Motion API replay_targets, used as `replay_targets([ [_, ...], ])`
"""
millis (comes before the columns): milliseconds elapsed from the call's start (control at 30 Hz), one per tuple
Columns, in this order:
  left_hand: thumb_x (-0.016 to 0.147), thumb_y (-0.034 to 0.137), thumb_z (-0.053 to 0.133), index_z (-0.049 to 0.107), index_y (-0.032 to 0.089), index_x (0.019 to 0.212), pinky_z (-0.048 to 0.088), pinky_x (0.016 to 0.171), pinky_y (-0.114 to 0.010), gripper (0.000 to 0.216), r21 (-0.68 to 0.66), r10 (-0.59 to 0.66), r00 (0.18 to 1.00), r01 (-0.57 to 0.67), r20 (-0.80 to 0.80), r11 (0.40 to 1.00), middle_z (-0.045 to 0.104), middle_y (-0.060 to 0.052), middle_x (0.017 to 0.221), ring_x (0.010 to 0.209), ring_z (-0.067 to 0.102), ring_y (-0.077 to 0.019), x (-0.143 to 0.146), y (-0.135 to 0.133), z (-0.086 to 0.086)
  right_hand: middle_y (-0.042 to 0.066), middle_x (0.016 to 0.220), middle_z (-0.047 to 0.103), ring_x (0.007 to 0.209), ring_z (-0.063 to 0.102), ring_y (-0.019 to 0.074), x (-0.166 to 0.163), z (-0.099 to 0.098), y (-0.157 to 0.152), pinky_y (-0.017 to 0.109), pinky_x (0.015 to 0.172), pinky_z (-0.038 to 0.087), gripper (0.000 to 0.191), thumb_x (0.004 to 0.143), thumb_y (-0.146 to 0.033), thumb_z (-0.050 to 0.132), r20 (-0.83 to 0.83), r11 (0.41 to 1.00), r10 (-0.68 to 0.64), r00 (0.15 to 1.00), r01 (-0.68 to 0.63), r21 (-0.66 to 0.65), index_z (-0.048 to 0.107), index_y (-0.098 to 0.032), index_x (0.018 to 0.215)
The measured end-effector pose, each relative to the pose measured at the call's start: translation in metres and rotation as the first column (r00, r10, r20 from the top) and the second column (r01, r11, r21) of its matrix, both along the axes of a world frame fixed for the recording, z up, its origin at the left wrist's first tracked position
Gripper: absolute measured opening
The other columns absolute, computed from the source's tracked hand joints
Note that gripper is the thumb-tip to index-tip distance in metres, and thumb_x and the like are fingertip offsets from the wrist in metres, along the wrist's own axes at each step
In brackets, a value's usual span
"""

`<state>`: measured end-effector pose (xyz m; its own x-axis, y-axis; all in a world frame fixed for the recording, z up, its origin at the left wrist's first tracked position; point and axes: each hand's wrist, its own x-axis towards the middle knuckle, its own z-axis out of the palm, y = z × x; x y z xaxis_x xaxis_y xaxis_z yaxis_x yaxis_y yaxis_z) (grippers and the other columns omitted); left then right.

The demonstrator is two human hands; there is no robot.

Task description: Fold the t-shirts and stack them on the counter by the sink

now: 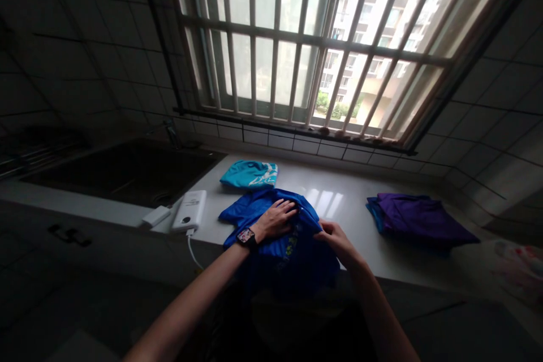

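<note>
Tiled kitchen, barred window (309,39): on the white countertop (352,203), the left hand (275,219) lies open on a blue shirt (292,260), whose print is unreadable; the right hand (335,240) pinches its edge.

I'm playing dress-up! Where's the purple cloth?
In the head view, the folded purple cloth lies on the white counter, right of the person's right hand, below the barred window.

A folded teal shirt (249,175) and a folded purple garment (419,219) lie on the white stone countertop (352,198) — a white power bank (190,210) sits near the dark steel sink (123,175).
</note>
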<state>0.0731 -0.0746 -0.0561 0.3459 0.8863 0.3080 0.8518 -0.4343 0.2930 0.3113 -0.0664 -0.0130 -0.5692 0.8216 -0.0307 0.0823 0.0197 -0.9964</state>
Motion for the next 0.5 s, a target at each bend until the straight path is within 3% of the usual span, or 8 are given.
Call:
replay_targets([
  [67, 0.092, 0.024, 0.053, 0.064, 0.018, 0.129, 0.040, 0.116, -0.044, 0.038, 0.034, 0.067, 0.969, -0.077, 0.238, 0.996, 0.064, -0.013, 0.138, 0.132, 0.057, -0.0274, 0.019, -0.022, 0.011, -0.001, 0.073, 0.058, 0.064, 0.047, 0.0128, -0.002, 0.012, -0.011, 0.024, 0.058, 0.039, 0.021, 0.062, -0.035, 0.071, -0.122, 0.993, -0.115, 0.986, 0.113, -0.026, 0.057, -0.020, 0.064],
  [133, 0.096, 0.030, 0.049, 0.059, 0.019, 0.132, 0.049, 0.107, -0.041, 0.039, -0.024, 0.105, 0.845, -0.109, 0.524, 0.994, 0.068, -0.012, 0.127, 0.119, 0.064, -0.0250, 0.042, -0.048, 0.023, -0.002, 0.070, 0.058, 0.060, 0.047, 0.0133, -0.002, 0.024, -0.024, 0.024, 0.055, 0.040, 0.022, 0.066, -0.039, 0.071, -0.188, 0.967, -0.251, 0.950, 0.237, -0.095, 0.062, -0.020, 0.071],
  [200, 0.089, 0.040, 0.063, 0.049, 0.020, 0.143, 0.053, 0.102, -0.041, 0.059, -0.103, 0.112, 0.713, -0.055, 0.692, 0.993, 0.066, -0.012, 0.131, 0.117, 0.065, -0.0268, 0.066, -0.072, 0.032, -0.001, 0.070, 0.060, 0.060, 0.051, 0.0143, -0.002, 0.037, -0.037, 0.025, 0.054, 0.043, 0.025, 0.070, -0.044, 0.073, -0.187, 0.957, -0.287, 0.940, 0.270, -0.109, 0.064, -0.021, 0.074],
  [267, 0.074, 0.044, 0.081, 0.049, 0.022, 0.143, 0.055, 0.098, -0.043, 0.079, -0.180, 0.154, 0.622, -0.021, 0.768, 0.983, 0.066, -0.011, 0.131, 0.116, 0.065, -0.0301, 0.086, -0.089, 0.039, 0.003, 0.083, 0.067, 0.072, 0.061, 0.0179, 0.001, 0.050, -0.050, 0.027, 0.062, 0.049, 0.030, 0.075, -0.048, 0.075, -0.155, 0.981, -0.194, 0.969, 0.196, -0.003, 0.066, -0.020, 0.073],
  [300, 0.071, 0.044, 0.083, 0.055, 0.023, 0.137, 0.057, 0.095, -0.042, 0.075, -0.212, 0.172, 0.575, 0.004, 0.800, 0.977, 0.069, -0.010, 0.127, 0.112, 0.067, -0.0303, 0.093, -0.094, 0.042, 0.006, 0.095, 0.070, 0.084, 0.065, 0.0210, 0.003, 0.056, -0.055, 0.028, 0.069, 0.053, 0.030, 0.077, -0.050, 0.075, -0.131, 0.987, -0.129, 0.983, 0.140, 0.081, 0.069, -0.021, 0.075],
  [367, 0.080, 0.048, 0.074, 0.067, 0.022, 0.118, 0.059, 0.088, -0.040, 0.047, -0.245, 0.185, 0.471, 0.069, 0.862, 0.967, 0.074, -0.008, 0.110, 0.099, 0.069, -0.0276, 0.101, -0.100, 0.047, 0.008, 0.120, 0.069, 0.109, 0.065, 0.0258, 0.010, 0.064, -0.061, 0.033, 0.084, 0.055, 0.027, 0.085, -0.050, 0.071, -0.107, 0.967, -0.056, 0.993, 0.081, 0.242, 0.075, -0.024, 0.091],
  [433, 0.089, 0.050, 0.062, 0.072, 0.021, 0.101, 0.059, 0.080, -0.037, 0.033, -0.245, 0.183, 0.385, 0.119, 0.905, 0.962, 0.075, -0.006, 0.094, 0.088, 0.069, -0.0242, 0.101, -0.103, 0.052, 0.009, 0.137, 0.063, 0.122, 0.061, 0.0267, 0.020, 0.067, -0.062, 0.038, 0.093, 0.054, 0.031, 0.092, -0.047, 0.065, -0.145, 0.927, -0.090, 0.985, 0.136, 0.350, 0.071, -0.030, 0.116],
  [500, 0.088, 0.051, 0.061, 0.073, 0.020, 0.095, 0.059, 0.077, -0.034, 0.033, -0.253, 0.207, 0.331, 0.101, 0.921, 0.962, 0.074, -0.004, 0.090, 0.086, 0.067, -0.0229, 0.097, -0.106, 0.055, 0.009, 0.146, 0.057, 0.128, 0.058, 0.0270, 0.029, 0.061, -0.061, 0.040, 0.099, 0.053, 0.049, 0.089, -0.044, 0.070, -0.154, 0.900, -0.110, 0.982, 0.164, 0.404, 0.060, -0.033, 0.136],
])
